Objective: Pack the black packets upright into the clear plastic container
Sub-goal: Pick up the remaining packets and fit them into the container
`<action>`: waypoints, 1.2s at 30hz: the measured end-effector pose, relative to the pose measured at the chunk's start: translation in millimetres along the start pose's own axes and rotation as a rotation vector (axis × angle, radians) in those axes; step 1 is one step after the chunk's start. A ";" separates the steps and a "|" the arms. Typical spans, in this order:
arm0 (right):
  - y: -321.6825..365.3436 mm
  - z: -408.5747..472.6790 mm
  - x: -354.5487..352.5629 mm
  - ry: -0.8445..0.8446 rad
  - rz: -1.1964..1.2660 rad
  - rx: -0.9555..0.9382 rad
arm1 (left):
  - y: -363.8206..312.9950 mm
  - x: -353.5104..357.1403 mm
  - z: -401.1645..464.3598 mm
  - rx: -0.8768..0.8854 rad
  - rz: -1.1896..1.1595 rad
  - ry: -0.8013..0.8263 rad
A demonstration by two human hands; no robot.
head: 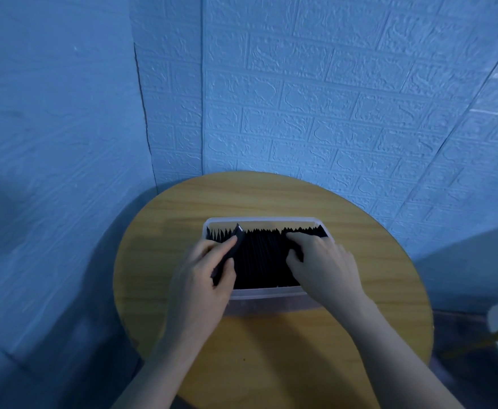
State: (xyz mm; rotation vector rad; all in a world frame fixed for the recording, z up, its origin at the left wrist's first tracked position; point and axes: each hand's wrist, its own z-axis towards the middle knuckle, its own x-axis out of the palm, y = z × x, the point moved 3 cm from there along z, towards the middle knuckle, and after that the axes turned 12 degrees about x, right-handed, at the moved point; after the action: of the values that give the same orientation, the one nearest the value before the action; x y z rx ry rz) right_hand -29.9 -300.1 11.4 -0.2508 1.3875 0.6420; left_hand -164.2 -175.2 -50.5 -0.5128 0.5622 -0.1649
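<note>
Left hand pinches one black packet, tilted, lower-centre frame; right hand fingers curled onto packed packets in clear container.

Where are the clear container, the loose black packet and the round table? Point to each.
clear container [267, 293], head view, near rim.
loose black packet [232, 251], head view, middle of its edge, gripped by the left hand [205, 278].
round table [271, 196], head view, bare far top.
</note>
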 end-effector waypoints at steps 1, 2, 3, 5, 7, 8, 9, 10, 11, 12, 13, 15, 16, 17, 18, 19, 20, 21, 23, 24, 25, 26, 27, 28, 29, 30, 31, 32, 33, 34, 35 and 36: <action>1.5 -0.6 0.6 -0.004 -0.007 -0.003 | -0.3 -0.4 -0.1 0.000 0.001 -0.001; 1.4 -1.5 0.0 -0.007 -0.017 0.000 | -0.6 -0.6 0.0 -0.003 -0.003 -0.001; 0.3 -2.4 -0.7 -0.001 -0.022 0.005 | -0.5 -0.6 0.2 -0.006 -0.009 0.000; -2.4 -4.7 -2.6 0.001 0.005 -0.004 | 0.1 -0.2 0.5 -0.008 -0.011 0.005; -6.6 -9.6 -3.5 -0.084 0.049 -0.038 | 0.8 0.2 0.0 -0.009 -0.013 0.008; -10.1 -13.1 -2.0 -0.157 0.067 -0.074 | 0.6 0.3 -0.3 -0.009 -0.016 0.009; -14.1 -17.7 1.0 -0.212 0.083 -0.112 | 0.1 0.1 -0.3 -0.011 -0.017 0.011; -18.2 -23.0 4.8 -0.254 0.110 -0.149 | -0.2 -0.2 -0.3 -0.013 -0.016 0.011; -22.7 -28.2 9.7 -0.272 0.151 -0.183 | -0.6 -0.4 -0.1 -0.017 -0.016 0.012; -26.6 -32.8 14.5 -0.265 0.199 -0.214 | -0.4 -0.3 0.2 -0.017 -0.016 0.011; -29.6 -36.3 18.2 -0.255 0.252 -0.240 | -0.3 -0.2 0.1 -0.011 -0.016 0.008; -34.2 -40.4 21.9 -0.245 0.369 -0.264 | -0.5 0.0 0.0 -0.005 -0.006 0.006; -35.3 -40.9 23.5 -0.238 0.415 -0.274 | -0.8 0.0 0.1 -0.007 0.001 0.010; -35.4 -41.0 24.5 -0.228 0.444 -0.287 | -1.1 -0.1 0.5 -0.006 0.007 0.013; -34.8 -40.5 25.0 -0.219 0.450 -0.298 | -1.6 -0.2 0.9 -0.004 0.011 0.014; -34.1 -40.0 25.5 -0.214 0.441 -0.307 | -1.8 -0.2 1.3 -0.003 0.013 0.014; -32.8 -39.0 25.9 -0.211 0.425 -0.311 | -1.6 -0.1 1.4 -0.003 0.014 0.016; -31.4 -37.6 26.6 -0.205 0.411 -0.310 | -1.3 0.1 1.3 -0.002 0.018 0.016; -28.0 -35.1 29.1 -0.201 0.384 -0.295 | -0.7 0.0 0.3 -0.006 0.024 0.020; -26.5 -34.9 30.7 -0.213 0.366 -0.288 | -0.7 -0.2 0.2 -0.009 0.023 0.020; -25.5 -35.8 32.2 -0.230 0.358 -0.281 | -0.9 -0.5 0.0 -0.009 0.023 0.021; -25.1 -37.1 33.0 -0.245 0.364 -0.271 | -1.4 -0.8 0.0 -0.007 0.021 0.021; -25.2 -39.1 33.6 -0.258 0.381 -0.260 | -1.7 -1.0 0.1 -0.007 0.018 0.022; -25.9 -41.4 33.8 -0.266 0.399 -0.249 | -2.0 -1.0 0.1 -0.005 0.014 0.022; -27.2 -44.0 34.4 -0.268 0.417 -0.243 | -2.2 -1.1 0.2 -0.003 0.012 0.020; -28.6 -46.3 34.6 -0.265 0.427 -0.247 | -1.9 -1.0 0.4 -0.001 0.013 0.020; -30.0 -48.5 35.0 -0.264 0.421 -0.265 | -2.0 -1.4 0.7 0.004 0.016 0.022; -31.1 -50.1 35.6 -0.267 0.397 -0.291 | -2.2 -1.5 1.4 0.009 0.024 0.026; -32.2 -51.5 36.5 -0.269 0.365 -0.312 | -2.5 -1.6 1.9 0.016 0.038 0.032; -33.3 -52.1 37.1 -0.268 0.341 -0.322 | -3.5 -1.6 2.2 0.022 0.049 0.037; -33.9 -52.1 36.9 -0.265 0.331 -0.320 | -4.6 -1.4 1.9 0.025 0.055 0.042; -34.4 -51.7 36.3 -0.257 0.333 -0.314 | -5.5 -0.9 0.7 0.026 0.051 0.047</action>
State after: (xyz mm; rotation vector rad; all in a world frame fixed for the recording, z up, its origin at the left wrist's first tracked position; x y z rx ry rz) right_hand -52.0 -345.1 -40.2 -0.1785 1.0845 1.1323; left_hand -164.6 -179.4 -46.9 -0.4699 0.6177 -0.1358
